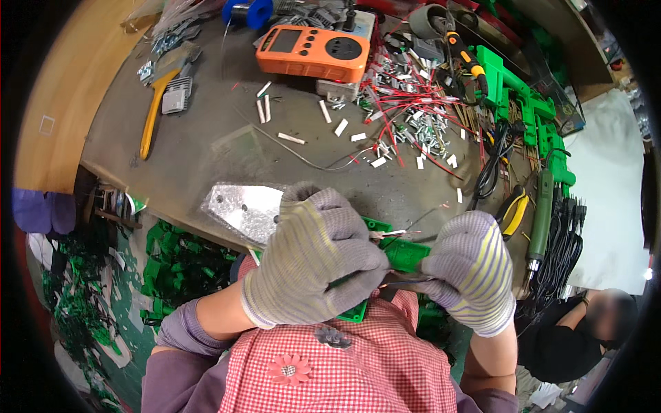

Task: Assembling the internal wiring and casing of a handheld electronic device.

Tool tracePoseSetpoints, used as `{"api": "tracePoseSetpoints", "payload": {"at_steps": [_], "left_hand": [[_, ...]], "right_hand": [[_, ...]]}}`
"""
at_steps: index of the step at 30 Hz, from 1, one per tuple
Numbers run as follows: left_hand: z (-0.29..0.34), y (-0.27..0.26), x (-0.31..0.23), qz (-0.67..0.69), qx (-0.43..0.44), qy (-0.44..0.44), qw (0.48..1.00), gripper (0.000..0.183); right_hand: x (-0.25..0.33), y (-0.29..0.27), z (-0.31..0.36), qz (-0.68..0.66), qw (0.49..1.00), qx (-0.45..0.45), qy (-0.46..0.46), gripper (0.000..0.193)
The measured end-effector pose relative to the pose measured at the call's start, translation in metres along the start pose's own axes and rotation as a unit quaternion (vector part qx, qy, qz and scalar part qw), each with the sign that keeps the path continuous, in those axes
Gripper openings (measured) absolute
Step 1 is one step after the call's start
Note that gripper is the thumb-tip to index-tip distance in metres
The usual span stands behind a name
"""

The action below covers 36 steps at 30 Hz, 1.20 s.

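Observation:
At the table's near edge, in front of my apron, is a green plastic housing [406, 255] with thin wires coming out of it. My left hand [320, 258], in a grey and yellow striped glove, is closed over the housing, which shows above and below it. A thin dark wire [405, 281] runs between my two hands. My right hand [474, 270], gloved alike, pinches the wire's right part with its fingers pressed together. Both gloves hide much of the housing. Beside my left hand lies a clear plastic bag [241, 210] over a pale sheet with dark holes.
An orange meter [313, 51] stands at the back, near white tubes, red wires and screws [430, 134]. A yellow-handled hammer [157, 113] lies left. Pliers [514, 210], a green electric screwdriver [542, 220] and black cables [558, 248] lie right. Another person [575, 337] is at lower right.

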<state>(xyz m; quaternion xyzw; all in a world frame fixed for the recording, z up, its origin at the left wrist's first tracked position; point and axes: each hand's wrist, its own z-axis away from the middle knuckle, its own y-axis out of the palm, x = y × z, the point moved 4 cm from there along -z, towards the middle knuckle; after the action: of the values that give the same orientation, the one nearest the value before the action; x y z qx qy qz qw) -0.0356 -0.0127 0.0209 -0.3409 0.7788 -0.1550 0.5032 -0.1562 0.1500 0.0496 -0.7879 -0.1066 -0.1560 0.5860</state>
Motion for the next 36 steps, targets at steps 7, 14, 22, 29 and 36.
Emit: {"api": "tracePoseSetpoints", "payload": {"at_steps": [7,14,22,29,36], "left_hand": [[-0.002,0.003,0.003,-0.002,-0.037,-0.019,0.999,0.014],[-0.012,-0.002,-0.011,-0.063,0.021,-0.018,0.998,0.019],[-0.062,0.007,-0.052,-0.33,-0.027,0.183,0.926,0.025],[-0.074,-0.044,0.009,-0.054,-0.016,-0.023,0.998,0.031],[-0.076,0.021,0.028,0.289,0.26,-0.244,0.889,0.049]], "right_hand": [[0.014,0.004,0.012,0.072,0.986,-0.129,-0.072,0.026],[-0.002,0.001,0.019,-0.127,0.941,-0.25,0.188,0.023],[0.0,-0.001,0.018,-0.111,0.956,-0.231,0.144,0.024],[-0.001,0.003,0.022,-0.075,0.946,-0.275,0.154,0.018],[-0.004,0.012,0.014,-0.002,0.95,-0.253,0.181,0.021]]}}
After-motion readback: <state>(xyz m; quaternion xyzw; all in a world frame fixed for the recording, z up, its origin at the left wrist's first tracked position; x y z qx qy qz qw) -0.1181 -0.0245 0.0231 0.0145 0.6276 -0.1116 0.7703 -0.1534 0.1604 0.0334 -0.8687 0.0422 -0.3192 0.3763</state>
